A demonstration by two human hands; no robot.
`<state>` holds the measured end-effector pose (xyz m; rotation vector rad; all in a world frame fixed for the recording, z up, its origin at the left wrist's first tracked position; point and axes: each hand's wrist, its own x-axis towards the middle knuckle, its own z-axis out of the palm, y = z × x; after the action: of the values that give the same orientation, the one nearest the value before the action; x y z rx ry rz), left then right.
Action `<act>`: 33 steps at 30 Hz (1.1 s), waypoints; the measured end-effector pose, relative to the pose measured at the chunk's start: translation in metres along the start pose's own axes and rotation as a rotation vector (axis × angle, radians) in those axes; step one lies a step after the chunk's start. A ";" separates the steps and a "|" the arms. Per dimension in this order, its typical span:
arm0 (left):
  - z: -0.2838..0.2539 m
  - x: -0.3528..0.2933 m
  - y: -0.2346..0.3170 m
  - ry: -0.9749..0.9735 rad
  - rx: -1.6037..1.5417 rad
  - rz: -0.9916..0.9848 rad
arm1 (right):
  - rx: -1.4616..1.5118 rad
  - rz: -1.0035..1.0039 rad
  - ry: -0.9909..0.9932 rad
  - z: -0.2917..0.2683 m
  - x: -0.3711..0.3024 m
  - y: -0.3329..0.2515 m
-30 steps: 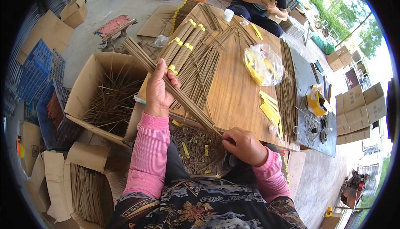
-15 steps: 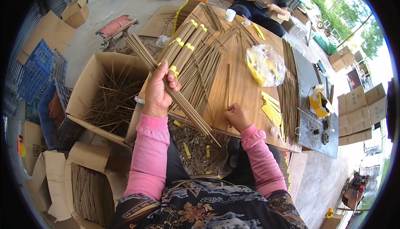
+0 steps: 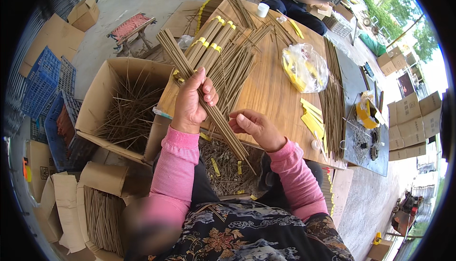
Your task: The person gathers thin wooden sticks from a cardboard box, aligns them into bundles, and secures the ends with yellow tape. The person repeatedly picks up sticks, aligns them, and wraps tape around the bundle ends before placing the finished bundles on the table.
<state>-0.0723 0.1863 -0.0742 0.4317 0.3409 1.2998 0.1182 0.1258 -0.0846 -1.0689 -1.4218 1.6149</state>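
My left hand point(image 3: 194, 101) is wrapped round a bundle of thin brown sticks point(image 3: 223, 130), which slants from the upper left down over the table's near edge. One stick sticks out past the others at the lower end. Just right of the bundle is my right hand point(image 3: 260, 129), its fingers loosely bent and apart, with nothing visible in it. Behind my left hand lie bundles point(image 3: 205, 44) bound with yellow bands. More loose brown sticks point(image 3: 237, 73) are spread beside them on the wooden table point(image 3: 273, 97).
Yellow strips point(image 3: 312, 120) and a clear plastic bag point(image 3: 306, 68) lie on the table's right side, near a long row of sticks point(image 3: 333, 99). A carton of tangled sticks point(image 3: 126, 113) stands at left. A person point(image 3: 297, 4) sits across the table.
My right hand has left the tabletop and moved left and up toward the bundle. The single stick it held there is gone from that spot. My left hand has shifted slightly right.
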 end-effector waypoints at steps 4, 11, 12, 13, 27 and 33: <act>0.029 -0.008 0.008 -0.070 0.039 0.121 | -0.080 -0.105 0.242 -0.015 -0.041 -0.004; 0.114 0.000 -0.016 -0.305 0.497 0.309 | 0.155 -0.078 0.581 -0.052 -0.086 0.001; 0.117 0.004 -0.027 -0.347 0.586 0.292 | 0.166 -0.072 0.596 -0.054 -0.090 0.002; 0.116 0.008 -0.040 -0.384 0.679 0.276 | 0.170 -0.070 0.600 -0.056 -0.093 0.005; 0.097 0.004 -0.099 -0.295 0.876 0.162 | -0.279 -0.263 0.502 -0.056 -0.090 0.017; 0.094 -0.023 -0.078 -0.318 0.284 -0.094 | -0.156 -0.115 -0.028 -0.020 -0.070 -0.001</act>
<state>0.0335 0.1373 -0.0303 0.8416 0.2740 1.0730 0.1641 0.0699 -0.0757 -1.0352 -1.6195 1.4615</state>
